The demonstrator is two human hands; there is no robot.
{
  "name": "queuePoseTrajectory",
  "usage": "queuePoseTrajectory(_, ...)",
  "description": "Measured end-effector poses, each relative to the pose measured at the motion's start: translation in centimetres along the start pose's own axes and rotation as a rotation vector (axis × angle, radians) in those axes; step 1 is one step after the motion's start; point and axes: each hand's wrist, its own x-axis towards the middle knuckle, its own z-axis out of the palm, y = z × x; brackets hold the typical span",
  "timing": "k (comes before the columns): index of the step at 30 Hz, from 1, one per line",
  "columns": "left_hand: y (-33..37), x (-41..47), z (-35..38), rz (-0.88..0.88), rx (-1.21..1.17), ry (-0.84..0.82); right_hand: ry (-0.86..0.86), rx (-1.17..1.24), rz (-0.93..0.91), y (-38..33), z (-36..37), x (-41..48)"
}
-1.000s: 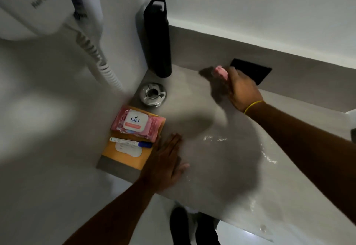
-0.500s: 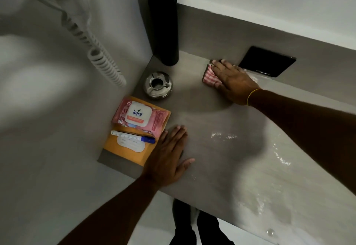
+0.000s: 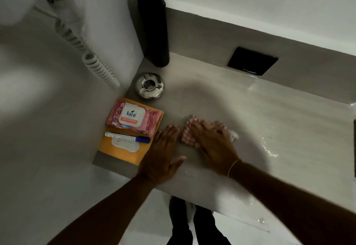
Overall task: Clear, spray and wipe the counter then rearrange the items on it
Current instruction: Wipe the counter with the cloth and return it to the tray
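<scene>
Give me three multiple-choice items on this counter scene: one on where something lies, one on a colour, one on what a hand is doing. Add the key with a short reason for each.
1. Where does the pack of wipes lie?
A. on the floor
B. on the orange envelope
C. leaning on the back wall

2. What colour is the tall bottle?
A. black
B. red
C. white

3. What is the right hand doing?
A. holding a spray can in the air
B. hanging idle off the edge
C. pressing a cloth flat on the counter

Key:
1 B, the pink pack covers the envelope's upper part.
2 A, it stands black all over in the back corner.
3 C, straight fingers lie on the checked cloth.
</scene>
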Motion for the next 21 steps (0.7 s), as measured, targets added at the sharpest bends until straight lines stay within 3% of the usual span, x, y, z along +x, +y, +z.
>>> queuePoseTrajectory(6, -0.1, -0.3, 0.0, 0.013, -0.064, 0.008, -0.086, 0.037, -0.122, -10.9, 5.5, -10.1)
queuePoseTrajectory(9, -0.1, -0.2, -0.2, 0.000, -0.073, -0.012, -0.110, 0.011, -0.133, -12.6, 6.8, -12.6)
queuePoseTrajectory(17, 0.0, -0.1, -0.3, 0.005, -0.059, 0.022, -0.101, 0.012, -0.320, -8.0, 6.3, -12.2)
queuePoseTrajectory(21, 0.1, 0.0, -0.3, 0.019, -0.029, 0.051, -0.005, 0.094, -0.039, -0.7, 2.1, -7.3)
